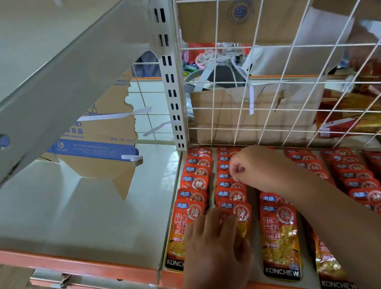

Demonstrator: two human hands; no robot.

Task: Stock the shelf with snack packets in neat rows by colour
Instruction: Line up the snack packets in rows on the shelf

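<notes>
The left hand [214, 247] lies flat, fingers straight, pressing down the front of the second row of red packets [231, 192]. The right hand [255, 169] is curled, and its thumb and forefinger seem to pinch a packet top midway back in that row. Best to keep the front pinned and nudge each packet square, with even overlaps, clear of the neighbouring rows on the shelf [121, 216].

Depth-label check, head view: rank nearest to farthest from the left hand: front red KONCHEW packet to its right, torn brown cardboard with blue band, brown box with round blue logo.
1. Front red KONCHEW packet: beside left hand, right.
2. Torn brown cardboard with blue band: left bay.
3. Brown box with round blue logo: top right, back.
</notes>
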